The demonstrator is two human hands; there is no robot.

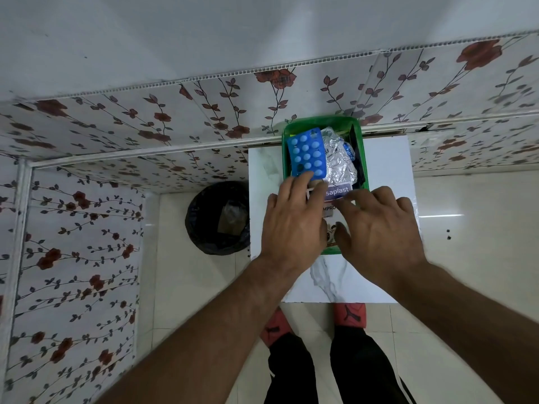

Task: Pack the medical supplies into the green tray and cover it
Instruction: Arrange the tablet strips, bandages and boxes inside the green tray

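A green tray (320,121) stands on a small white marble-patterned table (385,167). Inside it lie a blue blister pack of pills (306,155), crumpled silver foil strips (338,161) and a white plaster box (338,190) with a purple label. My left hand (294,220) pinches the near end of the blue blister pack, which leans up from the tray's left side. My right hand (379,225) rests with spread fingers over the tray's near right part, fingertips touching the plaster box. The tray's near half is mostly hidden by both hands.
A round bin lined with a black bag (218,218) stands on the floor left of the table. Floral wall panels (116,135) surround the spot. My feet in red slippers (350,313) stand at the table's near edge.
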